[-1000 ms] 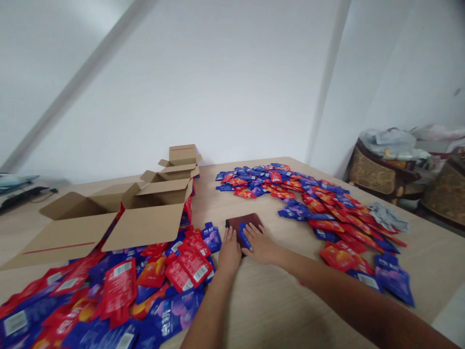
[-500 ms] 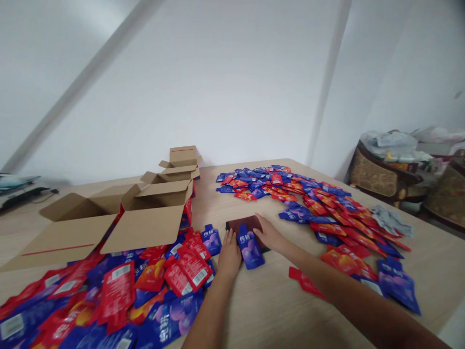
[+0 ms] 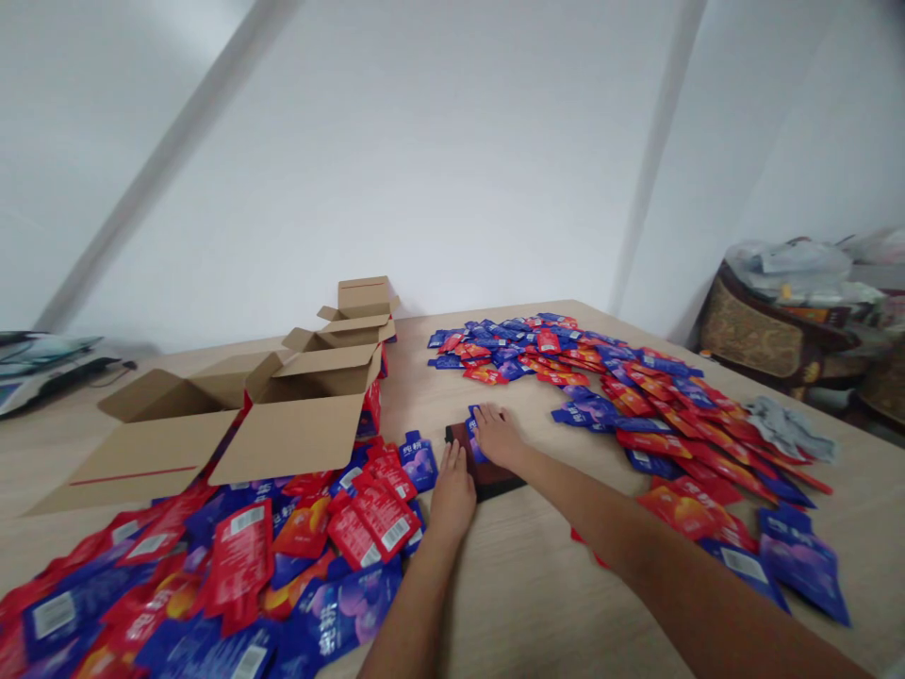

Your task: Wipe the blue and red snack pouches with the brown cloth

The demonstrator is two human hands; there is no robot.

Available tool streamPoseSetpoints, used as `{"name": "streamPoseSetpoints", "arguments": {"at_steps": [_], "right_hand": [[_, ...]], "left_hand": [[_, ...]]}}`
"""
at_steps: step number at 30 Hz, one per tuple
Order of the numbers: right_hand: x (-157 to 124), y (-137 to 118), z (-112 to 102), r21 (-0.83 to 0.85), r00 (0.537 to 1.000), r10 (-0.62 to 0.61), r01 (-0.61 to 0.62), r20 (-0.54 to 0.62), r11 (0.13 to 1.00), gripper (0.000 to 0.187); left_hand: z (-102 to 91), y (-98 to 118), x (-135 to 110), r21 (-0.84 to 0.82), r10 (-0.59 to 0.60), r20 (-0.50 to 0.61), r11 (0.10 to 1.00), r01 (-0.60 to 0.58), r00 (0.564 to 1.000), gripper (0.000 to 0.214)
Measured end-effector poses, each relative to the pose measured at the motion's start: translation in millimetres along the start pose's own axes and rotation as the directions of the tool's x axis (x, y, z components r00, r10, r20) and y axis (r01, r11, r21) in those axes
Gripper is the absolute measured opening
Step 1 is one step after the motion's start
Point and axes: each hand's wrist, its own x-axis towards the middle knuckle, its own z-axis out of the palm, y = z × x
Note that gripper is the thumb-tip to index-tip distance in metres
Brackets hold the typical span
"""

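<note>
In front of me a dark brown flat pad (image 3: pixel 497 485) with a black edge lies on the table. A blue pouch (image 3: pixel 474 454) with purple fruit printed on it rests on the pad, largely covered by my right hand (image 3: pixel 498 436). That hand lies flat over the pouch with its fingers stretched out. My left hand (image 3: pixel 453 490) lies at the pad's left edge, fingers extended and apart from the pouch. Just left of it is another blue pouch (image 3: pixel 419 462), beside a heap of red and blue pouches (image 3: pixel 240 556).
Open cardboard boxes (image 3: pixel 289 438) run in a row at the left. A second pile of pouches (image 3: pixel 657 396) curves from the back to the right. A grey crumpled cloth (image 3: pixel 788 429) lies at its right end. Beyond the table stands a patterned chair (image 3: pixel 742 325) loaded with bags.
The blue pouch has shifted away from me, further onto the pad. My right hand has moved from the pad's right side to lie over the pouch. The view has shifted slightly.
</note>
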Motion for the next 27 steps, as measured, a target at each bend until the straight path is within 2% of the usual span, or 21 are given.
{"name": "streamPoseSetpoints", "arguments": {"at_steps": [3,8,11,14,19,23,27], "right_hand": [[-9,1,2,0.023,0.999,-0.037,0.036,0.029,0.999,0.050],[-52,8,-5,0.068,0.992,-0.125,0.123,0.023,0.990,0.051],[-65,4,-11,0.089,0.999,-0.028,0.025,0.030,0.996,0.054],[-65,-9,-8,0.101,0.995,0.099,-0.101,0.022,0.990,0.056],[-47,-26,5,0.115,0.998,0.051,-0.048,-0.031,0.992,0.053],[-34,-14,1,0.074,0.998,0.028,-0.024,-0.053,0.997,0.049],[-36,11,-7,0.020,0.994,0.101,-0.101,-0.045,0.995,0.045]], "left_hand": [[-0.5,0,0,-0.011,0.006,-0.008,1.000,-0.006,1.000,0.061],[1.1,-2,1,-0.033,0.012,-0.027,0.999,-0.013,1.000,0.060],[1.9,-2,2,-0.044,0.014,-0.049,0.999,-0.016,0.999,0.059],[2.2,-3,2,-0.011,0.027,-0.050,1.000,-0.027,0.998,0.057],[1.5,-3,1,0.025,0.027,-0.037,0.999,-0.026,0.999,0.057],[-0.1,-2,0,0.033,0.021,-0.005,0.999,-0.021,1.000,0.057],[-0.9,-1,-1,0.044,0.021,0.009,0.999,-0.021,1.000,0.056]]}}
